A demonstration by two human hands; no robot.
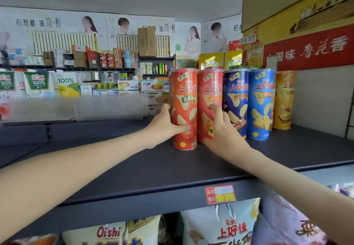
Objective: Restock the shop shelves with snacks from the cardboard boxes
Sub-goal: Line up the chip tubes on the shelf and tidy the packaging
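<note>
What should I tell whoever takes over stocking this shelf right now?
Left hand grips the left red can, upright on the shelf.
Right hand touches the second red can; grip unclear.
Done: two blue cans and a yellow can stand in the row to the right.
Left: settle both red cans, then fill the bare shelf to the left.

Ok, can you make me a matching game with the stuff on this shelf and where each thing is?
Things:
1 orange can
2 yellow can
3 price tag
4 chip bags

Places:
A below the shelf
B gripped by the left hand
C right end of the row
D on the shelf's front edge

Pairs: 1-B, 2-C, 3-D, 4-A
</note>
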